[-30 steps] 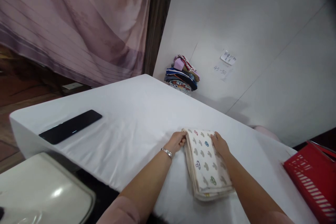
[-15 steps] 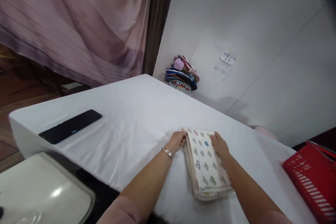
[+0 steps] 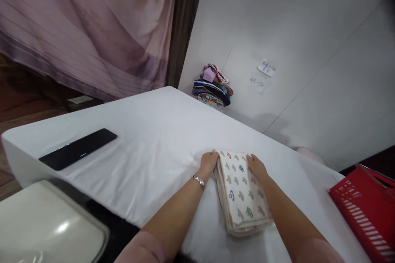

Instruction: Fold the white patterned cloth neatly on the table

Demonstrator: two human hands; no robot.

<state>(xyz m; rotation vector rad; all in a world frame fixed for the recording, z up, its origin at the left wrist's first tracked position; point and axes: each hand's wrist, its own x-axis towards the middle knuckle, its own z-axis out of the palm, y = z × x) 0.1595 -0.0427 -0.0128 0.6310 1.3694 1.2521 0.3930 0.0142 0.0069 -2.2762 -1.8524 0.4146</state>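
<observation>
We see a folded mushroom-print cloth [image 3: 239, 193] on the white tablecloth [image 3: 160, 131]; the left hand [image 3: 209, 163] pinches its far left corner, the right hand [image 3: 257, 167] touches its far right corner, though we can't tell whether it grips. Right of the cloth is a red basket [image 3: 364, 209]; beyond the cloth, stacked clothes [image 3: 212, 86].

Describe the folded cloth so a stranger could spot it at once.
Find the white-covered table. Toward its near edge, the folded cloth is between the left hand and the right hand. Unlike the multicoloured fabric stack by the wall, it is cream with grey motifs, a few coloured.
</observation>
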